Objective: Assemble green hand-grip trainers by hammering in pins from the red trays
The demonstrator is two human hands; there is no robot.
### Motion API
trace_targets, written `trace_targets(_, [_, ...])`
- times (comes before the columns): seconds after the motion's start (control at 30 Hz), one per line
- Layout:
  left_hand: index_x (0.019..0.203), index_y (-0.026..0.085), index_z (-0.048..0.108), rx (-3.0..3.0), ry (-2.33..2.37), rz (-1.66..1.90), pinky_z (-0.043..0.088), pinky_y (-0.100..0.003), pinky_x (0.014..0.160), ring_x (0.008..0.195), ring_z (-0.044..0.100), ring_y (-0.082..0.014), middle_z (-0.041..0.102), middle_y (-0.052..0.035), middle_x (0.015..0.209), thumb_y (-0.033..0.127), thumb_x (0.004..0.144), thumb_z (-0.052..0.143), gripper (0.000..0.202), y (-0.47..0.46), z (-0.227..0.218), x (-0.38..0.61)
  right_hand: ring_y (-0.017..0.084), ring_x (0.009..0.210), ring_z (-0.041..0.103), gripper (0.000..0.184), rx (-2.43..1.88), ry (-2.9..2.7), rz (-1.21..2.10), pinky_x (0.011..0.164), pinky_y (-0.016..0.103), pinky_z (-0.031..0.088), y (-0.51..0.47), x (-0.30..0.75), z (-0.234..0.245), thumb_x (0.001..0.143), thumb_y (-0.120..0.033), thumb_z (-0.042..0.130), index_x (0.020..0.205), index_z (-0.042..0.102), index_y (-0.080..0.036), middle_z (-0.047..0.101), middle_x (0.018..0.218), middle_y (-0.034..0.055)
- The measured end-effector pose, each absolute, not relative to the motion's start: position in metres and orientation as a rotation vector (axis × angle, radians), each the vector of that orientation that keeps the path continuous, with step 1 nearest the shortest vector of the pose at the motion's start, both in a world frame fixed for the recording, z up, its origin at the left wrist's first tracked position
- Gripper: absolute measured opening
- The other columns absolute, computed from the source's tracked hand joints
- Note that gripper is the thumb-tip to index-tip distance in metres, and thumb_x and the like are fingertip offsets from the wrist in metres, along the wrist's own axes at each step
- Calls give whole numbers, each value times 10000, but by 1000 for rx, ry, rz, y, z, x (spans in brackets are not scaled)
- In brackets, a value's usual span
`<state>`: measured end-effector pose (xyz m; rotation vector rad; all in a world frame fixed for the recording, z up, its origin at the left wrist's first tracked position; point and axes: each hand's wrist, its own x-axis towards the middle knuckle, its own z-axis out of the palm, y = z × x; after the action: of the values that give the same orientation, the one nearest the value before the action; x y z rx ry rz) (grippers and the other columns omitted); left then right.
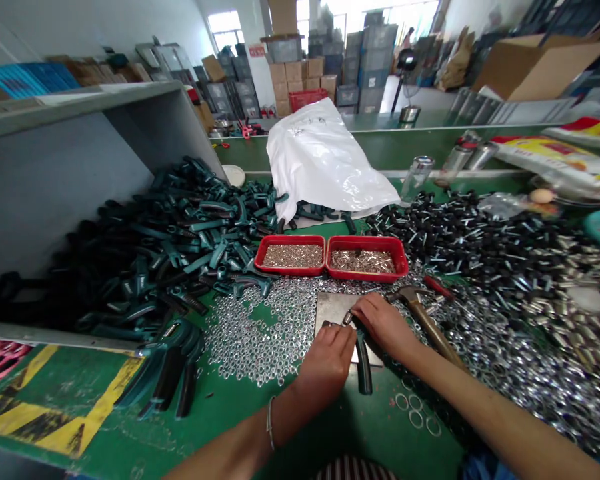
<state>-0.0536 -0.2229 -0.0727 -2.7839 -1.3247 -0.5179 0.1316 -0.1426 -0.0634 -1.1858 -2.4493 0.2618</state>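
**Both hands at the steel plate, seen from the head camera.** Near the front edge of the bench [230, 413] we see a small flat steel plate [333, 308] sitting in a spread of bright metal rings [245, 333]. It probably gives a hard, level surface in the middle of the loose parts.

A teal handle [363, 367] lies on the plate. Its head is toward the back of the bench and its tail points at the front edge. The left hand [325, 363] is curled tight, with its fingertips [341, 328] closed on the head of the handle, where a small metal piece shows. The right hand [387, 327] comes in from the other side and pinches the same end. We judge that gripping from both sides keeps the head steady on the plate. What sits between the fingertips is too small to name.

A hammer [430, 327] rests just beside the right wrist, head toward the plate and shaft toward the front right corner, so it is within easy reach. Two red trays [290, 238] [367, 240] of small metal parts stand side by side just behind the plate.

Stock is heaped by kind around this spot:
- **Left:** more teal handles [180, 233] against the grey partition.
- **Right:** black knobs [455, 233] with metal stems.
- **Back edge:** a white plastic bag [325, 160].

A few separate rings [415, 410] lie on the bare bench near the right forearm.
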Motion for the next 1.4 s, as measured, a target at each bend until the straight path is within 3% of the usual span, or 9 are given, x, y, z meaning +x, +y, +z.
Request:
trace_targets(0.37, [1306,-1,513,-2755,-1335,-541,439,-404,1006,1103,538,-283,586,-202,1246,127,954,410,389,-224,-79,-48,247,901,547,208,-1282,-2494,44,797,346,475,-146,121,-68,995,-215,431,896,613,-188,611,896,101])
trace_targets(0.7, [1268,97,543,-2812,-1491,-636,487,-417,954,1069,543,-268,599,-152,1182,140,953,416,343,-223,-74,-44,248,890,555,205,-1301,-2395,110,787,352,486,-149,121,-69,994,-243,430,886,602,-213,610,892,95])
trace_targets(1.07, [1230,70,549,-2788,-1580,-699,466,-381,968,1038,502,-249,586,-143,1141,117,939,428,318,-220,-75,-39,250,892,589,177,-1298,-2274,321,823,379,490,-141,125,-73,985,-312,470,905,599,-222,644,895,80])
trace_targets(1.4, [1218,74,557,-2776,-1597,-703,466,-372,963,1052,497,-249,583,-135,1130,127,947,420,308,-220,-74,-38,249,874,568,211,-1302,-2417,80,755,344,474,-146,121,-66,996,-268,438,898,611,-199,633,880,97])
